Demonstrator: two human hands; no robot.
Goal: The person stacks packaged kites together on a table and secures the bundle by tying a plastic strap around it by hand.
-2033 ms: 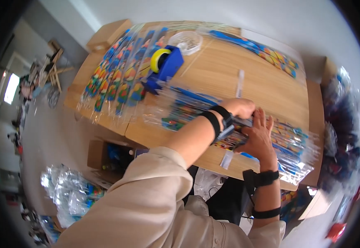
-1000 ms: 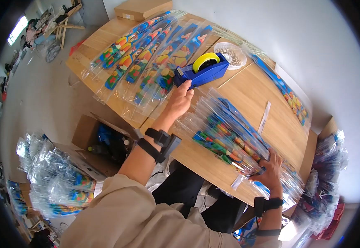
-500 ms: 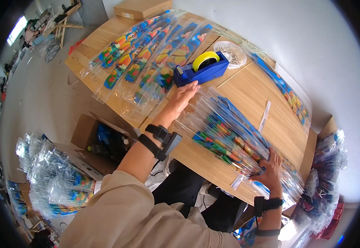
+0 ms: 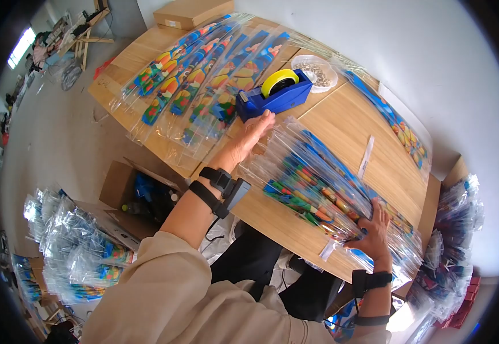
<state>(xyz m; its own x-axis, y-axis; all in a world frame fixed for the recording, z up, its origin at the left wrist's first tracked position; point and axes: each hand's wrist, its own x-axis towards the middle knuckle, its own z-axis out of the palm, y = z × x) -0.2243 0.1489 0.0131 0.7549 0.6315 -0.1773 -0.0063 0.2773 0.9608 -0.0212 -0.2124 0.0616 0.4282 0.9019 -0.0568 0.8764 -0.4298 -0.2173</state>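
Observation:
A stack of clear plastic sleeves with colourful folded printed pieces inside (image 4: 318, 183) lies slantwise on the table in front of me. At its far left end is my left hand (image 4: 254, 133), fingers stretched out and close together, against the sleeve ends. Just beyond those fingertips stands a blue tape dispenser (image 4: 289, 98) with a yellow roll (image 4: 279, 80). My right hand (image 4: 374, 232) rests on the near right part of the stack, thumb and fingers spread across the sleeves. The undersides of both hands are hidden.
More sleeved pieces (image 4: 189, 77) lie in rows at the table's left. A bowl of small parts (image 4: 318, 73) stands behind the dispenser. A white strip (image 4: 366, 156) lies right of the stack. An open carton (image 4: 120, 186) and bundled sleeves (image 4: 77, 246) are below left; more bundles (image 4: 453, 229) hang right.
The view has shifted slightly, so the table and dispenser appear a little further left. Both hands keep nearly the same places on the stack.

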